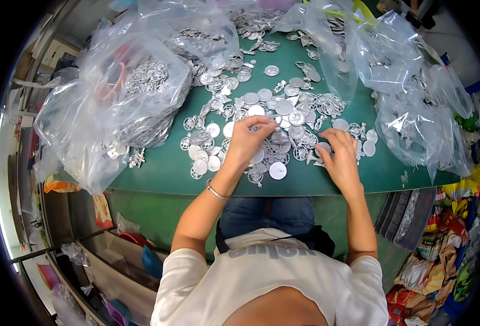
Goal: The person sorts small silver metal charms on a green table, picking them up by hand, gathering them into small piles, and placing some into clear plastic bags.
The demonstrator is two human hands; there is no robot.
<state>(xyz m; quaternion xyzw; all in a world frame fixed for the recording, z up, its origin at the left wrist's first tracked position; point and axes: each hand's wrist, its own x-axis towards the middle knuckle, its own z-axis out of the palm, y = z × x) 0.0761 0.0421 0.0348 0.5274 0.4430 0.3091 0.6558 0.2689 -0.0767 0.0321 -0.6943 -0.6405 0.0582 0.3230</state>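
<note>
Silver-coloured metal pendants (283,107) lie in a loose pile on the green tabletop, round discs and openwork shapes among them. My left hand (249,140) is over the middle of the pile, thumb and fingers pinched on a small silver pendant (277,119) whose shape is partly hidden. To the right of the pile, my right hand (342,157) rests low with thumb and fingers apart, its tips beside several pieces. A plain round disc (278,170) lies near the front edge, between the hands.
A big clear plastic bag of pendants (147,76) stands at the left. More clear bags (414,108) sit at the right, others along the back. The table's front edge (305,194) runs close to my body. Open drawers (120,255) and colourful packages (419,271) are below.
</note>
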